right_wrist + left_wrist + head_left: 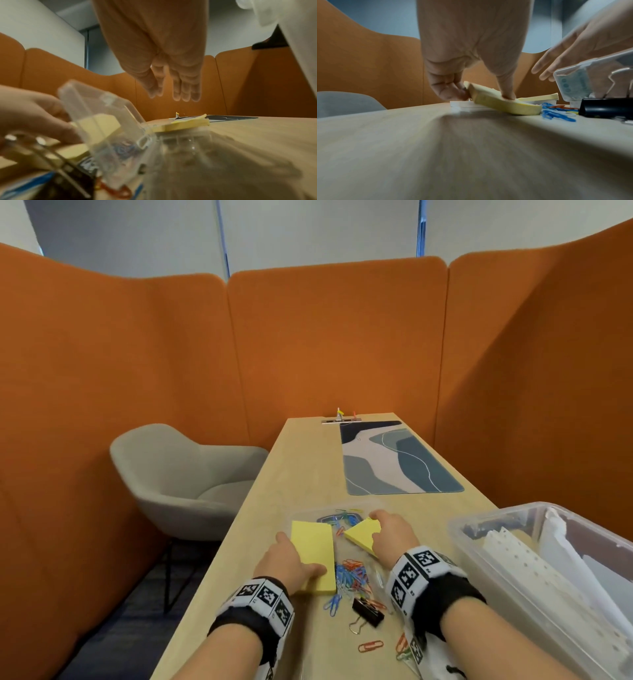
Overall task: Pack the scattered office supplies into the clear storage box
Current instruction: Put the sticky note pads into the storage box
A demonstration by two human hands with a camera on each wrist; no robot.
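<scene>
left hand (286,559) pinches left sticky pad (313,553) | right hand (394,534) fingers straight over 2nd pad (363,534) (lower centre) | lift both flat, clear of paper clips (352,577)

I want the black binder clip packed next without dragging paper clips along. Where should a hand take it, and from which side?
Probably by the two wire handles, pinched together from the near side. The black binder clip lies with its handles pointing toward the person over bare table, while its black body sits against the pile of coloured paper clips. Lifting by the handles should keep fingers out of the pile.
</scene>
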